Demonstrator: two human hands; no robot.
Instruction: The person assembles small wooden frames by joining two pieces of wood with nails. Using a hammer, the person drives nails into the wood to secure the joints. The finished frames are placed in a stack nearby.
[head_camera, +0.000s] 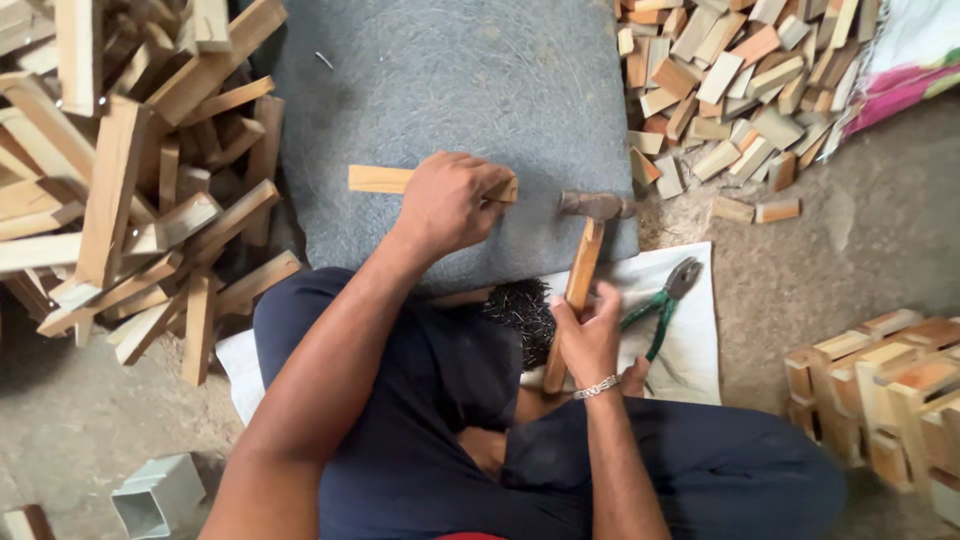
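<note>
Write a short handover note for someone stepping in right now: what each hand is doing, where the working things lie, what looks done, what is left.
Left hand: pressing a wooden strip flat on the grey slab.
Right hand: gripping the hammer by its wooden handle, head resting near the slab's right edge.
Nearby: pile of nails and green pliers on the white cloth by the lap.
Stock: long strips on the left, short blocks upper right.
Done: finished wooden pieces stacked at right.
Left: no nail seen in the held strip yet.
</note>
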